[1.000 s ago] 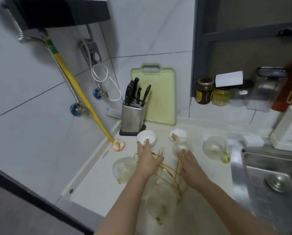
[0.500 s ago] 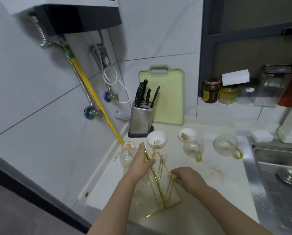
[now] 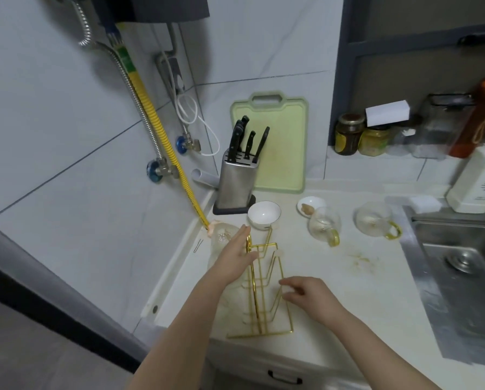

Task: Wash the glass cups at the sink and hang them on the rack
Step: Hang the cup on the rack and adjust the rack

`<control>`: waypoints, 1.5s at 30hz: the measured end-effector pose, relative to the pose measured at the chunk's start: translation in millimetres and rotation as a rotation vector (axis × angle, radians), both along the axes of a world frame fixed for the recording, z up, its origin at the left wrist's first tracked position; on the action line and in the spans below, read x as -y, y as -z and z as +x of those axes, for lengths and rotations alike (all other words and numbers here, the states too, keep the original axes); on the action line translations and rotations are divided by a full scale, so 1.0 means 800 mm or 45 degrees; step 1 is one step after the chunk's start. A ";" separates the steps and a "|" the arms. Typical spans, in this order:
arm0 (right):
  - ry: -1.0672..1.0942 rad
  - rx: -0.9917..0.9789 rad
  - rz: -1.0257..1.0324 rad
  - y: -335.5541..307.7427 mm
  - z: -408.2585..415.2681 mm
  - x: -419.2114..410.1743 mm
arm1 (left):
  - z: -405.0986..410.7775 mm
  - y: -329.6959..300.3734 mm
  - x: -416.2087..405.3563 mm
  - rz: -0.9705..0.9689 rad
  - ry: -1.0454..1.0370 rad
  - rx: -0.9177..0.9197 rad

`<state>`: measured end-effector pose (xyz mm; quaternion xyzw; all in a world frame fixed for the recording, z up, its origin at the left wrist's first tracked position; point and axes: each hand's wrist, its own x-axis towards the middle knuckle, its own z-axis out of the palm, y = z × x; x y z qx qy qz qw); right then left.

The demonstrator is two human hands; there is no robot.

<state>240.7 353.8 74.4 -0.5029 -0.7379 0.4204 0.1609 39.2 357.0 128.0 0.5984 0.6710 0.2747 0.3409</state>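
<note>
Gold wire rack (image 3: 259, 291) stands on the white counter (image 3: 348, 299), near its front edge. Left hand (image 3: 235, 263) grips the top of the rack, fingers extended, thumb wrapped round the upper wire; a glass cup (image 3: 221, 237) sits just behind and left of that hand, partly hidden by it, contact unclear. More clear glass seems to hang on the rack's left side under the left forearm, too blurred to count. Right hand (image 3: 306, 294) is at the rack's right side, low, fingers loosely curled with tips touching or almost touching a wire; cannot tell if it pinches anything. Two glass cups with yellow handles stand further back on the counter, well apart from both hands: one (image 3: 324, 225) beside a small dish (image 3: 310, 205), the other (image 3: 375, 220) nearer the steel sink (image 3: 461, 266). White bowl (image 3: 263, 213) sits just behind the rack top, in front of the knife block (image 3: 237, 180). Green cutting board (image 3: 269, 142) leans on the wall tile. Yellowish stain (image 3: 361, 260) on the counter right of the rack.
</note>
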 end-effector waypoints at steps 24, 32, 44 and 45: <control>0.238 -0.481 -0.318 0.023 -0.058 0.031 | -0.050 0.008 0.005 0.127 -0.070 0.077; 0.392 -0.547 -0.294 0.014 0.030 -0.037 | 0.021 -0.015 -0.005 0.490 -0.351 0.035; 0.455 -0.119 -0.148 0.041 0.186 -0.181 | 0.239 0.051 -0.143 -0.075 -0.314 0.140; 0.439 -0.107 -0.168 0.044 0.190 -0.190 | 0.250 0.065 -0.154 -0.148 -0.356 0.136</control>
